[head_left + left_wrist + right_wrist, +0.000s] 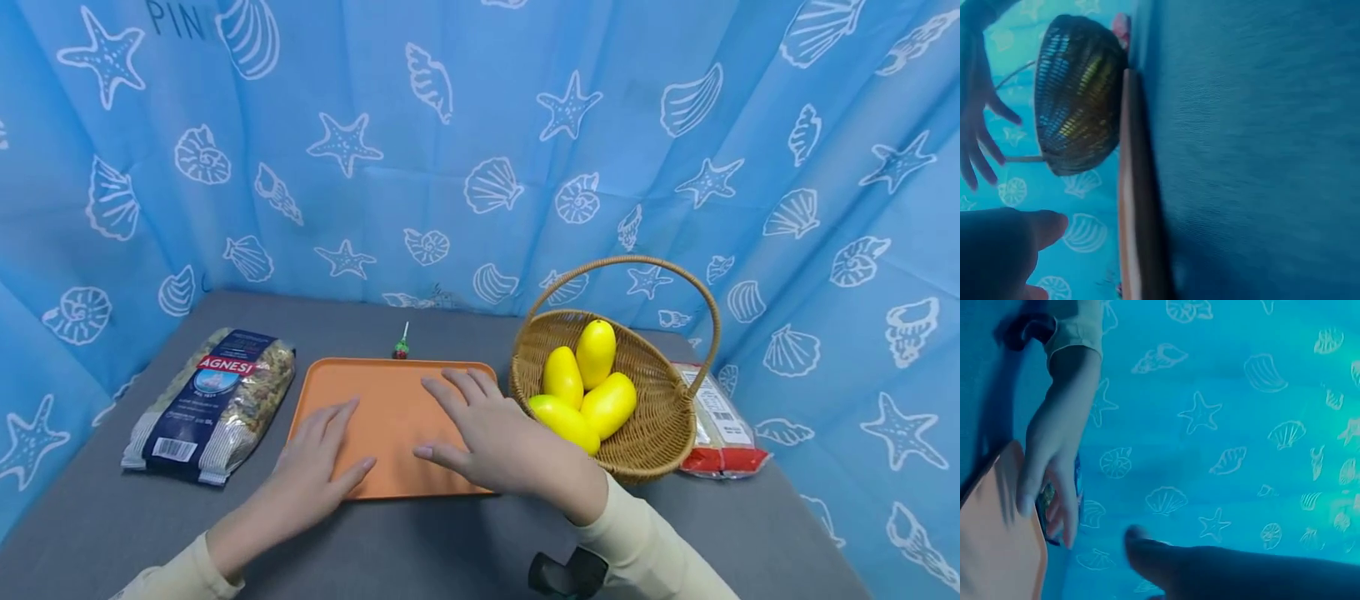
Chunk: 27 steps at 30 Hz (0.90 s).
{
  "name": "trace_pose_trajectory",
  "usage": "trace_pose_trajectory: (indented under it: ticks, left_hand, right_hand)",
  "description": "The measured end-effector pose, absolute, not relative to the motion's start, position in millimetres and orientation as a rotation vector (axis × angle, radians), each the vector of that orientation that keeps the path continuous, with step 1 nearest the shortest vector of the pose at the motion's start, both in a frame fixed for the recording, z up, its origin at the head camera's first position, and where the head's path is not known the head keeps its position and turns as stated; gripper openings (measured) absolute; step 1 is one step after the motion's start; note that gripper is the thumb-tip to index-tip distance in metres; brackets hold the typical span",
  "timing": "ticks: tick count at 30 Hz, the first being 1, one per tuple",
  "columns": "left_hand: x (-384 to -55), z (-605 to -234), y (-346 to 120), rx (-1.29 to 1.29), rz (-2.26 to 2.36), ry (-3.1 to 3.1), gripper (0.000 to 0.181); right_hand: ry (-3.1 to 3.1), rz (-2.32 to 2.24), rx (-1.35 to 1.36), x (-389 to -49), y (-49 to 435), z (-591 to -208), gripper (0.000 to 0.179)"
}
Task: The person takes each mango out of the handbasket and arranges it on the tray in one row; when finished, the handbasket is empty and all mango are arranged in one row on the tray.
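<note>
An orange tray [397, 421] lies flat on the grey table. My left hand [309, 471] hovers over its left side, fingers spread and thumb apart, holding nothing. Over the tray's right side is my right hand [498, 437], its fingers loosely extended and nothing in its grasp. In the right wrist view the left hand [1054, 462] hangs above the tray's edge [1038, 550], palm down. The left wrist view shows the right hand [979, 125] with separated fingers. Just right of the tray stands a wicker basket [660, 425] containing several yellow mangoes [596, 354].
Left of the tray lies an Agnesi pasta bag [225, 392]. A small lollipop [402, 346] sits behind the tray's far edge. A red and white packet [723, 425] lies partly behind the basket. A blue shell-patterned curtain [450, 167] surrounds the table [360, 550].
</note>
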<state>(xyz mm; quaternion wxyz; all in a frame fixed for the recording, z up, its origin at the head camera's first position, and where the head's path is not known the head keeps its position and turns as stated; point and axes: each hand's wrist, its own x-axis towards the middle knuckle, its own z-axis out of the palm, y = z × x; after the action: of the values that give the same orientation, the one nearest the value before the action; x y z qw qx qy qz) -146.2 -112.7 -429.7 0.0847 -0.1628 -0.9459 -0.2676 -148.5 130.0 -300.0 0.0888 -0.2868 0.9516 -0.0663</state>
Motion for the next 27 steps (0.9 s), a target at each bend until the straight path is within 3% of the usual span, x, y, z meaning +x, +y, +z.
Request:
trace_pose_trajectory:
  ticks: [6,12,18,27]
  left_hand:
    - [-138,-450,-129,-0.381,-0.765,-2.824,0.080]
    - [-134,-464,-140,-0.254,-0.835,-2.871,0.090]
    - [-141,-471,-145,-0.223,-0.882,-2.876,0.099]
    - [-146,-475,-146,-0.212,-0.804,-2.901,0.103]
  right_hand:
    - [2.856,-0.278,-0.786,-141,168,-279,0.058]
    - [3.005,-0.250,-0.691,-177,218,-259,0.047]
    - [3.015,-0.187,-0.502,-222,261,-252,0.050]
    - [2.944,-0.189,-0.277,-260,298,-274,0.054]
